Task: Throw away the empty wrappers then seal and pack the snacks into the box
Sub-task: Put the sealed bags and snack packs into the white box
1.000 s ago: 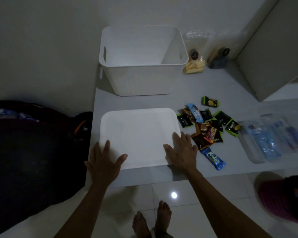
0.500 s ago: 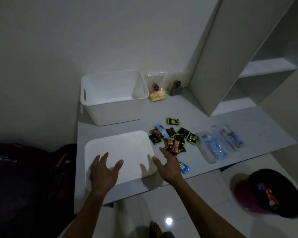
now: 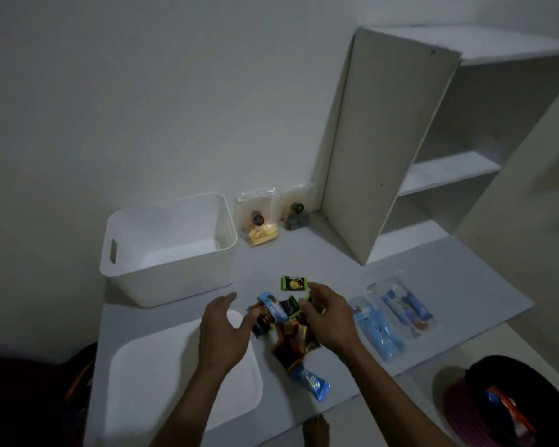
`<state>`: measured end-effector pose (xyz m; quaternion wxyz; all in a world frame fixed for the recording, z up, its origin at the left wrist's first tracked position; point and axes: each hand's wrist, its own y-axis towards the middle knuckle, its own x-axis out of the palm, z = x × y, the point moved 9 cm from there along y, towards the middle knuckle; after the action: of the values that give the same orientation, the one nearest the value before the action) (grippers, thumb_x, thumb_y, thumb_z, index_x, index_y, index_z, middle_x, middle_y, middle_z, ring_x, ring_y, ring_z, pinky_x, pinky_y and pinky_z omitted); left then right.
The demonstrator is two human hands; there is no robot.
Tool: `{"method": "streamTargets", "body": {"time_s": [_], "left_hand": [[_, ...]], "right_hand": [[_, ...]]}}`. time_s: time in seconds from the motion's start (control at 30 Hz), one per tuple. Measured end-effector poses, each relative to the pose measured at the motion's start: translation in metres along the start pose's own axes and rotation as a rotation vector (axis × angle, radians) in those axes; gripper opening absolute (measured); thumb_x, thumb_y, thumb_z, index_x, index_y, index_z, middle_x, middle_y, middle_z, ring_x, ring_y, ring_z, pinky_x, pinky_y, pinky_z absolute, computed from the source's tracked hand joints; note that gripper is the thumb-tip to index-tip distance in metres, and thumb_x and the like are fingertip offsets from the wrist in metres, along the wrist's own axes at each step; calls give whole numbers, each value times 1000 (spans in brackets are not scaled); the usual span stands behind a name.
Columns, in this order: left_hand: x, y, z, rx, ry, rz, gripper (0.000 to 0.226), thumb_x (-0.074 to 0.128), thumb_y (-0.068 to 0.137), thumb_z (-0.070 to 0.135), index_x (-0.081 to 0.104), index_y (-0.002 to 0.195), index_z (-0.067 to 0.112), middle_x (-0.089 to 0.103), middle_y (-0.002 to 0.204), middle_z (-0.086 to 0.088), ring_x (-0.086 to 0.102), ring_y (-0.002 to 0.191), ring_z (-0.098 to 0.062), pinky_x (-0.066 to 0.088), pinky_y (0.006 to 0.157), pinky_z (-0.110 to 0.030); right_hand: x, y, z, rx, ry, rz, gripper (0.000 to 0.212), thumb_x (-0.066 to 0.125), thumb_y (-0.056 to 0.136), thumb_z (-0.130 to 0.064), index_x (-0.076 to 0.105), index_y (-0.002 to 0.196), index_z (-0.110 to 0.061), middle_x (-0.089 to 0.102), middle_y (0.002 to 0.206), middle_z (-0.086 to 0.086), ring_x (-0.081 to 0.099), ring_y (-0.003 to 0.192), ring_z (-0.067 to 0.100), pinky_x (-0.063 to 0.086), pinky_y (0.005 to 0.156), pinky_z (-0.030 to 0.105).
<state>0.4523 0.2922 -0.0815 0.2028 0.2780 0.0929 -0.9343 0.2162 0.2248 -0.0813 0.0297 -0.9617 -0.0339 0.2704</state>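
Head view looks down on a pale grey table (image 3: 400, 285) set against a plain white wall, in dim light. Both hands reach over a heap of small foil snack packets (image 3: 291, 330) in black, brown, green and blue, which lies near the table's front edge. The left hand (image 3: 223, 333) hovers at the heap's left side with fingers spread and relaxed, its grip open and holding nothing. The right hand (image 3: 329, 321) comes in from the right with fingers bent down onto the packets; its grip may be pinching a green-edged black packet, but the blur and the dark mean I cannot tell. The two hands bracket the heap, probably to sort empty wrappers from full snacks.

One green and yellow packet (image 3: 292, 283) lies apart just behind the heap, and a blue wrapped bar (image 3: 313, 383) lies at the front edge. The deep white plastic box (image 3: 171, 279) with a slot handle stands open at the back left, well placed to receive the snacks; nothing shows inside it. Its flat white lid (image 3: 162, 391) lies in front of it, under the left forearm. Two clear bags (image 3: 262, 217), one holding yellow pieces, lean at the wall. Clear flat packs with blue contents (image 3: 391, 314) lie to the right. A white open shelf unit (image 3: 449, 175) rises at the right, and a dark round bin (image 3: 510, 408) on the floor below suits the discarded wrappers.
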Motion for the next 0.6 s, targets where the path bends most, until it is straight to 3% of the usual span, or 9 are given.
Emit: {"method": "streamTargets", "body": {"time_s": [0.13, 0.3, 0.5, 0.6], "left_hand": [[26, 58, 55, 59, -46, 53, 55, 73, 82, 39, 57, 131, 18, 53, 137, -5, 48, 127, -20, 37, 106, -32], [56, 137, 103, 43, -9, 131, 54, 71, 85, 40, 57, 131, 17, 54, 136, -5, 49, 126, -21, 39, 105, -34], [71, 216, 117, -28, 27, 240, 53, 73, 84, 34, 57, 131, 13, 57, 135, -8, 52, 124, -24, 43, 105, -40], [78, 253, 108, -82, 16, 288, 55, 75, 82, 31, 58, 130, 9, 59, 132, -11, 54, 123, -27, 44, 104, -43]], "right_hand": [[-29, 87, -12, -71, 42, 9, 40, 69, 90, -32, 62, 128, -21, 66, 115, -7, 60, 102, 5, 40, 71, 0], [-51, 199, -20, -98, 85, -46, 43, 67, 92, -32, 60, 130, -15, 65, 121, 0, 58, 103, 9, 44, 83, 24], [-61, 312, -29, -135, 19, -70, 35, 69, 89, -20, 66, 122, -7, 67, 106, 2, 61, 97, 13, 43, 81, 21], [-58, 363, -24, -130, -10, -34, 37, 70, 85, -14, 67, 121, -10, 70, 111, 7, 65, 100, 18, 46, 86, 21]]}}
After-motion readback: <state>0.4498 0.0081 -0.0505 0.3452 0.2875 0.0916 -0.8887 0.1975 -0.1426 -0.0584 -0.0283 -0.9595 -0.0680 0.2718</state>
